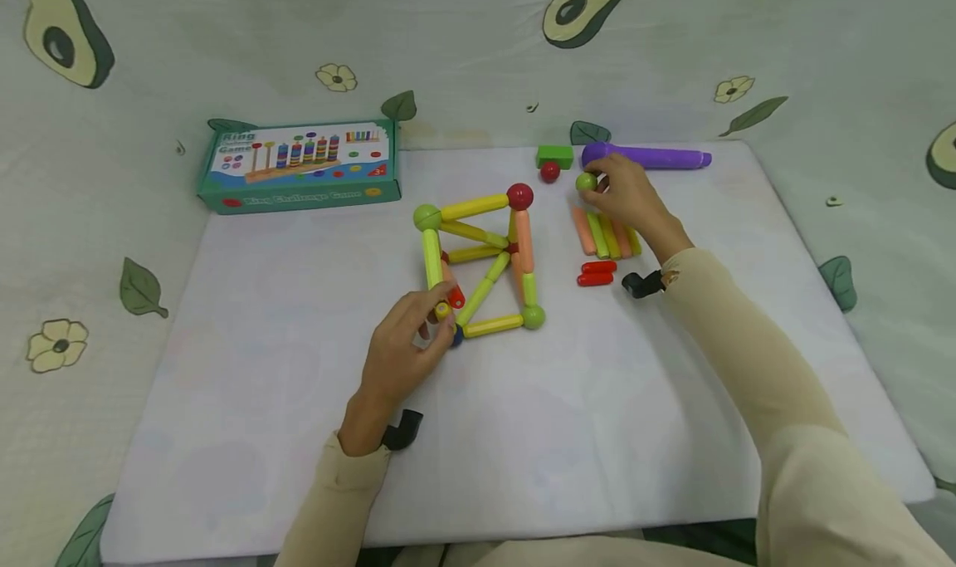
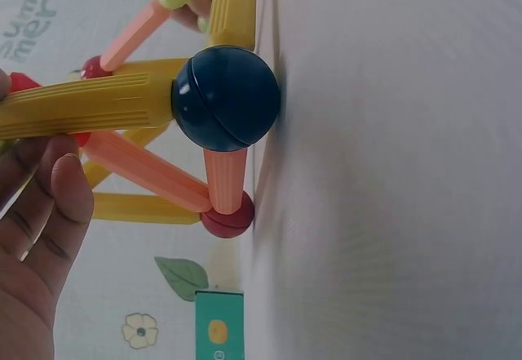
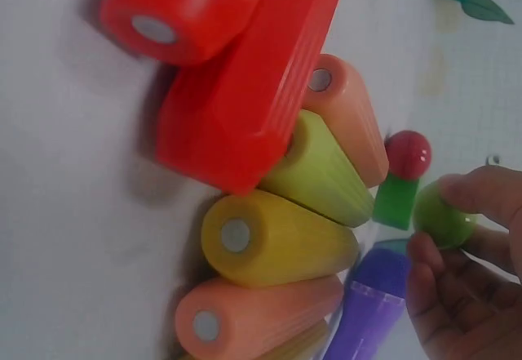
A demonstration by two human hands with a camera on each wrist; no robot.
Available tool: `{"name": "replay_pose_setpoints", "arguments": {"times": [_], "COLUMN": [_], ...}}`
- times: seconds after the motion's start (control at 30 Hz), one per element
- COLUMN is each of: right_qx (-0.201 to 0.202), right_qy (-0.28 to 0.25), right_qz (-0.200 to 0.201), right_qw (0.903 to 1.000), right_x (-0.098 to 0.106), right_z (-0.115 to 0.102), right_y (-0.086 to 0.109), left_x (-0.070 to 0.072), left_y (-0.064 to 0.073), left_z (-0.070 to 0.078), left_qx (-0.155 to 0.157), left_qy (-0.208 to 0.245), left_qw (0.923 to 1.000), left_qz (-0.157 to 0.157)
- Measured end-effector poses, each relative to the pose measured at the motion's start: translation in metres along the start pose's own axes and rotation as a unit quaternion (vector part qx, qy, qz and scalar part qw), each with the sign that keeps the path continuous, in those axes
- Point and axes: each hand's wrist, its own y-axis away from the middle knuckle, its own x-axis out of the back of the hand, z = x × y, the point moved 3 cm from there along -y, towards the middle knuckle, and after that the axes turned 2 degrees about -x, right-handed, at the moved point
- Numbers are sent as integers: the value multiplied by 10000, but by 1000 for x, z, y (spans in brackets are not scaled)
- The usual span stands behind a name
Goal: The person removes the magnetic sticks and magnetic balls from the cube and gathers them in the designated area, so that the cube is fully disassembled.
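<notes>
The right hand (image 1: pixel 631 195) pinches a green ball (image 1: pixel 586 182) between thumb and fingers, near a red ball (image 1: pixel 549 172). The left hand's (image 1: pixel 403 343) fingers are clamped on an upright yellow rod (image 2: pixel 90 103), joined to a dark blue ball (image 2: pixel 228 99) at the near-left corner of the rod frame (image 1: pixel 525 243). A still left grip, without sideways pull, should spare the joints. Farther back on the surface (image 1: pixel 635 434), a green-edged box (image 1: pixel 299 168) reads "Challenge Game"; its smallest print is illegible.
</notes>
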Motion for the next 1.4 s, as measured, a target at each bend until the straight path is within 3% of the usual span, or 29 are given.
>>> {"name": "replay_pose_setpoints", "arguments": {"times": [0.3, 0.57, 0.87, 1.07, 1.27, 1.4], "right_qx": [-2, -582, -716, -226, 565, 1343], "right_qy": [103, 141, 210, 300, 239, 50], "right_qz": [-4, -274, -461, -69, 596, 951], "right_qw": [9999, 9978, 9961, 9993, 9963, 9864], "right_x": [-4, -12, -10, 5, 11, 5], "right_z": [-4, 1, -4, -24, -56, -82], "right_y": [-24, -40, -36, -7, 50, 89], "left_x": [2, 2, 0, 2, 2, 1], "left_y": [2, 2, -2, -1, -2, -5], "left_z": [5, 5, 0, 0, 0, 1], "left_qx": [53, 50, -79, 23, 20, -16], "left_qy": [28, 82, 20, -9, -15, 33], "left_qw": [10000, 9999, 10000, 10000, 9999, 10000], "left_qz": [10, -31, 40, -85, -110, -46]}}
